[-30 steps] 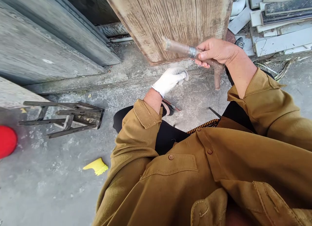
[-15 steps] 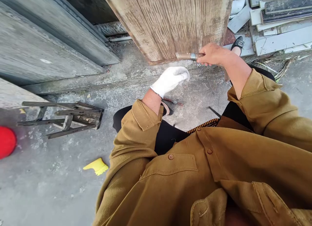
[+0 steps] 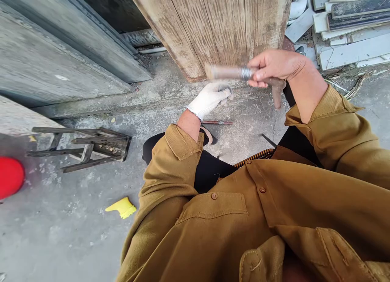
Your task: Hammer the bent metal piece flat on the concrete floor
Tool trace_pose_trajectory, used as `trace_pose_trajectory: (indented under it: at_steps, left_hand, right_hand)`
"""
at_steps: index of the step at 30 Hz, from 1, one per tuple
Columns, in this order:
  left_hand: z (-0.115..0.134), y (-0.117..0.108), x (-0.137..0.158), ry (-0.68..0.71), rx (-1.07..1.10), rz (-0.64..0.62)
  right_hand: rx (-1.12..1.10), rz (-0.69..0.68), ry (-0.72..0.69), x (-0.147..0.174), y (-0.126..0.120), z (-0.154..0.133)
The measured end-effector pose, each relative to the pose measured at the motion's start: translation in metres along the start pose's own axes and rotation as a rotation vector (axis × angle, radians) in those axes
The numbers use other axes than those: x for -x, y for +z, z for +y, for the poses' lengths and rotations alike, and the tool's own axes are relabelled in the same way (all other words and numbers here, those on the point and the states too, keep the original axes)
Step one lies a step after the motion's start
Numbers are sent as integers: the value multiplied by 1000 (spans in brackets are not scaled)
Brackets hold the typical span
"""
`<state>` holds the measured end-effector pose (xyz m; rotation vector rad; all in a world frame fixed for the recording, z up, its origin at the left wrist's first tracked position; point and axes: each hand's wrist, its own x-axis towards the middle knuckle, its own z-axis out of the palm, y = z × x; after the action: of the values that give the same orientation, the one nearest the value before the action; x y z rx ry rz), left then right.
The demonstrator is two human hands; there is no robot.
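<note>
My right hand (image 3: 268,69), bare, is wrapped round a brown wooden tool (image 3: 228,72) with a crooked handle and silver wire bound about its middle. Its pale end points left and is smeared by motion, so the tool's exact kind is unclear. In a white glove, my left hand (image 3: 210,98) is closed with curled fingers, just below that pale end; whatever its fingers hold, if anything, is hidden. Behind both hands stands a worn wooden panel (image 3: 225,30). A thin reddish stick-like tool (image 3: 217,122) lies on the concrete beneath my left hand.
A small wooden stool (image 3: 91,146) lies on its side at left, near a red round object (image 3: 10,177) and a yellow piece (image 3: 122,207). Grey boards (image 3: 61,63) lean at upper left. White and dark planks (image 3: 353,42) are stacked at upper right.
My right hand has come closer to me, with the wire-bound tool tilted so its crooked handle shows. The tool's pale end has shifted left, above my gloved left hand, which has moved slightly left.
</note>
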<state>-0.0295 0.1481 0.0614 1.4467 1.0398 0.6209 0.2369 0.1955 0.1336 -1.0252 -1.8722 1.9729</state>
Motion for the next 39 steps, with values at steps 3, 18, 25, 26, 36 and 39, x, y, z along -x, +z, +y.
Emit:
trace_pose_trajectory:
  at_steps: [3, 18, 25, 26, 36, 39]
  left_hand:
    - [8, 4, 6, -38, 25, -74]
    - [21, -1, 13, 0, 160, 14]
    - [6, 0, 4, -63, 258, 95]
    - [6, 2, 4, -75, 283, 99]
    - [17, 22, 15, -136, 322, -38]
    - [14, 20, 14, -124, 293, -69]
  right_hand:
    - [-65, 255, -126, 3, -11, 7]
    - [824, -168, 429, -19, 14, 19]
    - [209, -345, 25, 7, 19, 2]
    - [110, -208, -61, 11, 17, -1]
    - [237, 380, -47, -18, -8, 36]
    - [668, 291, 217, -20, -2, 32]
